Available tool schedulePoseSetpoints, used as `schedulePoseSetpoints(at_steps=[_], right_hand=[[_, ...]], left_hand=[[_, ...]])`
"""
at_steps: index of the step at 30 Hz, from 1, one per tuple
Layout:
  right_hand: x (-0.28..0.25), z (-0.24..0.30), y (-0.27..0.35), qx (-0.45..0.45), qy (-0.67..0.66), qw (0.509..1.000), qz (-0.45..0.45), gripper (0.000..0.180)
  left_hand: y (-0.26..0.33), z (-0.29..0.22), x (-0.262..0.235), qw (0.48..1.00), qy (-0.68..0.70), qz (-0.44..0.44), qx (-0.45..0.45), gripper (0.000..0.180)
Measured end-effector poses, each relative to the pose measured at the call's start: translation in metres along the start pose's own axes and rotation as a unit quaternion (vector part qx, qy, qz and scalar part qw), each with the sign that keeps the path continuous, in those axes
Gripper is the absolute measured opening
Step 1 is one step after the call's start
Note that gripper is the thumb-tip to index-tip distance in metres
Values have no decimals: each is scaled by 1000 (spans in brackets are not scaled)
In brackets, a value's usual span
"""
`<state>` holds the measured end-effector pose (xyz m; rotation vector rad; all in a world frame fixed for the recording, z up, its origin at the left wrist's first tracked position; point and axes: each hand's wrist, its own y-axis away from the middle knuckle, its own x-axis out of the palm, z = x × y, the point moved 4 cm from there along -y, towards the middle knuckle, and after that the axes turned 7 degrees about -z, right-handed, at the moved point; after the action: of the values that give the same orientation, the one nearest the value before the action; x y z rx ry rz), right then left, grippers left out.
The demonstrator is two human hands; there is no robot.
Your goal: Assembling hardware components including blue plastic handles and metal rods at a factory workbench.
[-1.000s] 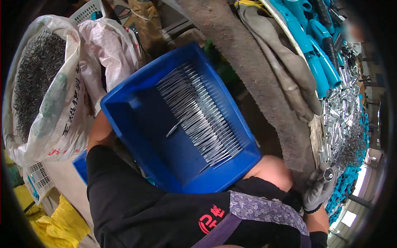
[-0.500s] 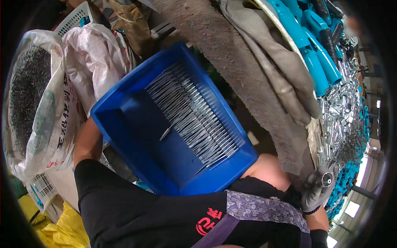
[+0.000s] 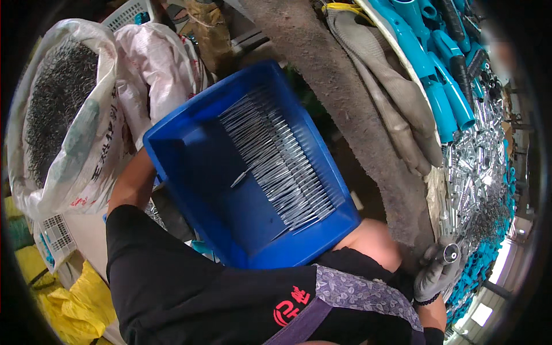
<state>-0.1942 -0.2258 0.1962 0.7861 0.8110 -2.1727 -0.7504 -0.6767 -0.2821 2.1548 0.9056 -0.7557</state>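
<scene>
A blue plastic bin (image 3: 207, 172) tilts across my lap. Slim silvery metal rods (image 3: 282, 167) lie in packed rows along its right side, and a single rod (image 3: 239, 179) rests apart on its floor. My left forearm (image 3: 133, 181) passes behind the bin's left wall, which hides the left hand. At the lower right, my right hand (image 3: 430, 282) wears a grey glove. Its fingers close round a metal cylinder (image 3: 451, 253) with a round, hollow-looking end, beside the heap of metal parts.
An open white woven sack (image 3: 109, 144) of dark, small wire-like pieces stands at the left. Teal tubular parts (image 3: 440, 80), shiny metal pieces (image 3: 477, 155) and grey cloth (image 3: 391, 98) fill the right side. Yellow sacking (image 3: 86, 305) lies lower left.
The view has shifted, so the sack and bin sit farther right in the picture. My right hand still holds the metal cylinder, and the rods keep their rows.
</scene>
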Motion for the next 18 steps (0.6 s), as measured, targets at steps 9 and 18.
schedulePoseSetpoints(at_steps=[9, 18], right_hand=[[7, 9, -5, 33, -58, 998, 22, 58], [14, 22, -9, 49, -19, 998, -25, 55]], left_hand=[[3, -11, 7, 999, 43, 26, 8, 84], [-8, -21, 26, 993, 103, 50, 8, 82]])
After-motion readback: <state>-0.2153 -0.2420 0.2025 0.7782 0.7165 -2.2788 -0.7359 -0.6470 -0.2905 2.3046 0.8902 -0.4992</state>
